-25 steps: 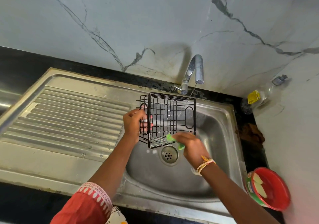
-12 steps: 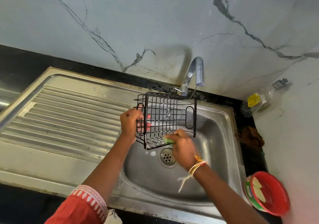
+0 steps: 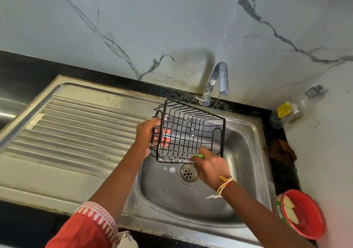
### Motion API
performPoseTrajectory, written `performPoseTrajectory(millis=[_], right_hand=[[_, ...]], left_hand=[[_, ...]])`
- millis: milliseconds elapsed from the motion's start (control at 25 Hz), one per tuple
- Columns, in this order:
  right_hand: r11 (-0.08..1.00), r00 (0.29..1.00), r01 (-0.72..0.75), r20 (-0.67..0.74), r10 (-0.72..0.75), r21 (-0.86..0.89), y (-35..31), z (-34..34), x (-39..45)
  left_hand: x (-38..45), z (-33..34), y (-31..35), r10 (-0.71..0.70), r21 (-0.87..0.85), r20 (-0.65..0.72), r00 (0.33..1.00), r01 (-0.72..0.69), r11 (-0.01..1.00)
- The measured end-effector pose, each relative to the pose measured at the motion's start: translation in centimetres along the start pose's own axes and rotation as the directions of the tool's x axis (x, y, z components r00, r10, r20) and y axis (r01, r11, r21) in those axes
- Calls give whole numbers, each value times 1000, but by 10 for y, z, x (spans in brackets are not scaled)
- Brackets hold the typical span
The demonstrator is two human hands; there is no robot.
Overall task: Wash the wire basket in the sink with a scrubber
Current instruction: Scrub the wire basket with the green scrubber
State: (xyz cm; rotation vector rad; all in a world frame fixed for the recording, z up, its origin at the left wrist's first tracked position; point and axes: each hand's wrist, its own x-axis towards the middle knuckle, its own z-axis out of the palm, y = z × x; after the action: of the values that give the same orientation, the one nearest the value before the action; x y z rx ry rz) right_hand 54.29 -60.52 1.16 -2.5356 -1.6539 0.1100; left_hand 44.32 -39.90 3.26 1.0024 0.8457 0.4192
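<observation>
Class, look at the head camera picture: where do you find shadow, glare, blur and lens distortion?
Head view: the tap casts a soft shadow on the marble wall; glare brightens the sink basin; the red tub is smeared with blur; wide-angle bending curves the counter edge.

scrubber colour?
Green; the scrubber shows in the head view, held in the right hand against the basket.
</observation>
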Motion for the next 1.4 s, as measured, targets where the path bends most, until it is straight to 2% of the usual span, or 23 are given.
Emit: performPoseTrajectory(millis=[120,160,200,240,320,360,480,560,640,760,840,920,960,1040,1080,1200,1240,1360,1400], right_hand=[[992,991,125,-44,-125,-17,6,-2,6],[993,992,121,-43,-121,6,2,-6,9],[994,993,110,-52,-108,23,-3,-8,13],[996,994,91,-68,-89,21,-7,-10,17],[999,996,18,-84,-15,30,-16,-13,27],[998,995,-25,-98,30,51,-20,-13,33],[981,983,-154,-86,164,115,-42,-14,45],[972,977,-204,-47,210,113,-60,-12,48],[981,984,-168,-43,173,101,-70,-7,45],[996,998,-52,-15,53,66,-66,0,37],[991,990,69,117,-83,116,-59,-2,18],[980,953,191,228,-200,60,-57,-2,-3],[977,937,211,281,-208,17,-53,-5,-9],[990,935,135,336,-117,-33,-38,-9,-2],[997,942,44,334,-22,-60,-28,-13,6],[964,947,-248,188,262,-92,-15,-17,21],[962,945,-271,178,273,-36,-26,-12,21],[988,975,-129,194,110,87,-70,10,4],[987,977,-128,183,109,97,-67,6,3]], left_hand=[[9,1,20,-73,127,66,995,64,990],[13,-2,26,-87,120,112,990,74,990],[17,-5,29,-95,36,168,981,90,995],[21,-11,27,-123,-86,216,968,145,986],[18,-13,12,-180,-329,225,958,248,911],[10,-9,-3,-194,-374,204,959,260,890],[-19,19,-34,-210,-298,189,959,260,919],[-23,37,-29,-213,-299,142,967,247,922],[-19,47,-24,-269,-368,44,962,266,891],[-15,40,-25,-232,-400,-39,972,198,895],[-10,25,-26,-208,-392,-112,972,149,908],[-8,13,-20,-197,-295,-117,973,156,943],[-8,10,-20,-202,-256,-107,973,170,952],[-8,9,-15,-177,-216,-109,978,151,965],[-10,11,-11,-151,-208,-123,981,123,970],[-9,21,-5,-67,-196,-140,988,39,980],[-11,25,-2,-42,-187,-159,986,12,982],[-9,32,-3,-2,-188,-158,987,-28,982],[-10,32,-3,2,-192,-162,987,-33,981]])
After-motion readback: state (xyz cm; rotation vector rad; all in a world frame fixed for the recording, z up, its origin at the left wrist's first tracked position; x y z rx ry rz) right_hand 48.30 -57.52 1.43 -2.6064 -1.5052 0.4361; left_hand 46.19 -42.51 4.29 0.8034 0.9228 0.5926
